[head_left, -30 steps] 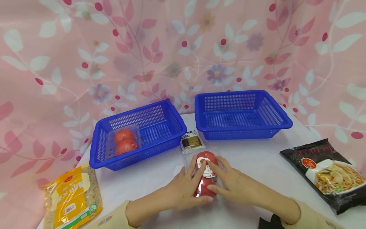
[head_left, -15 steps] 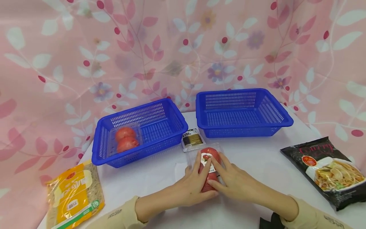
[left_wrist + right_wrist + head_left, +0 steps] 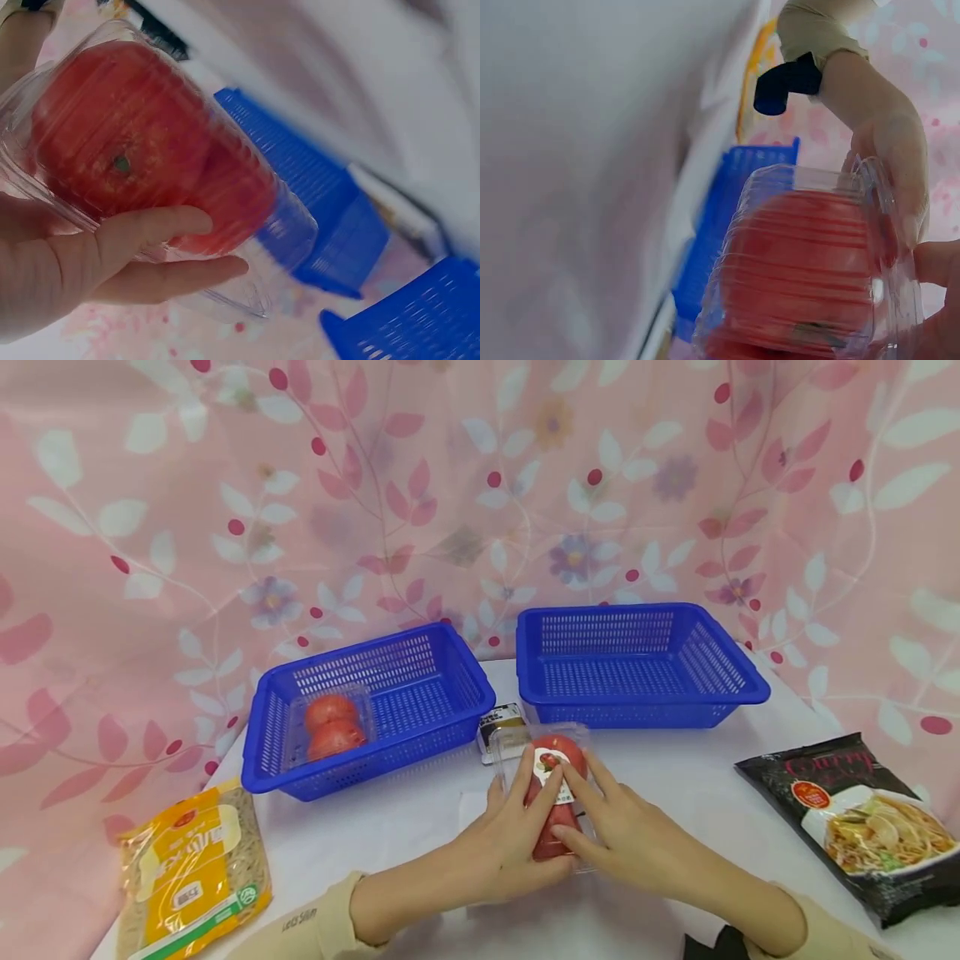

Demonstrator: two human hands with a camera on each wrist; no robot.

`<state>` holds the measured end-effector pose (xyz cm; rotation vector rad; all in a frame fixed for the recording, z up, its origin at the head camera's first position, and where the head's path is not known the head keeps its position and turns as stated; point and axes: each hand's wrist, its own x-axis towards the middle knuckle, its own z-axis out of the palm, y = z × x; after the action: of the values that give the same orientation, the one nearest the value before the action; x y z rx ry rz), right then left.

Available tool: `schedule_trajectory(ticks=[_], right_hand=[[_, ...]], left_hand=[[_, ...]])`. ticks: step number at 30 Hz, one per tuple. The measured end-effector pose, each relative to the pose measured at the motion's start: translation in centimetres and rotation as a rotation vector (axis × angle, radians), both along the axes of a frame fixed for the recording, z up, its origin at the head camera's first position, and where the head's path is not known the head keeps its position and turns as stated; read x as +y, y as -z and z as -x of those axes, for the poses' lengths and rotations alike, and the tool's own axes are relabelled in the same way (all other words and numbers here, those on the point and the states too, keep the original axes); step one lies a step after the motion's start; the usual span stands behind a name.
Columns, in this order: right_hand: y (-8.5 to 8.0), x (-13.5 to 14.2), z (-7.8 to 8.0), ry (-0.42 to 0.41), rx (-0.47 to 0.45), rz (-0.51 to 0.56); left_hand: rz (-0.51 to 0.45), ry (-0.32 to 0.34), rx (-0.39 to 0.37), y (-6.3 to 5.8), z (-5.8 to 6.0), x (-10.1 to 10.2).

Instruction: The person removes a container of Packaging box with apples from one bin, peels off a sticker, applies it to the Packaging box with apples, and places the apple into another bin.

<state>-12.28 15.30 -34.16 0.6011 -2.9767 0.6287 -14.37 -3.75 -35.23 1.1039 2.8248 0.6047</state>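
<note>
Both hands hold a clear plastic clamshell of red fruit (image 3: 561,752), with a round white label on top. In the head view it tilts, its far end raised over the table. My left hand (image 3: 506,847) grips the left side, fingers spread over the lid; in the left wrist view, thumb and fingers (image 3: 165,229) lie along the rim. On the opposite side my right hand (image 3: 633,835) grips the box, fingertips near the label. The right wrist view shows the ridged underside of the box (image 3: 802,255), and part of the right hand (image 3: 939,300) at its rim.
A blue basket (image 3: 420,764) at back left holds another clear box of red fruit (image 3: 335,737). A second blue basket (image 3: 637,714) stands at back right. Between them lies a small packet (image 3: 498,720). A yellow bag (image 3: 195,868) lies left, a black noodle bag (image 3: 847,818) right.
The box has come up from the table with both hands, slightly to the right, and its far end now tilts upward. The baskets and bags stay put; the head view shifts slightly.
</note>
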Motion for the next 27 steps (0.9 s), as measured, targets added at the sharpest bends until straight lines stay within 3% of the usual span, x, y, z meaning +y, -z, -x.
schedule_trajectory(ticks=[7,11,20,27], right_hand=[[-3.0,1.6,0.8,0.055,0.027,0.060],[-4.6,2.6,2.1,0.073,0.058,0.083],[-6.3,5.5,6.8,0.158,0.119,0.078],[-6.5,7.7,10.6,0.182,0.122,0.077]], left_hand=[[-0.039,0.035,0.245,-3.3,1.2,1.4],[-0.103,0.069,0.330,-4.5,3.4,2.6],[-0.217,0.141,0.387,-5.7,10.1,6.5],[-0.176,0.131,0.333,-6.2,14.0,9.1]])
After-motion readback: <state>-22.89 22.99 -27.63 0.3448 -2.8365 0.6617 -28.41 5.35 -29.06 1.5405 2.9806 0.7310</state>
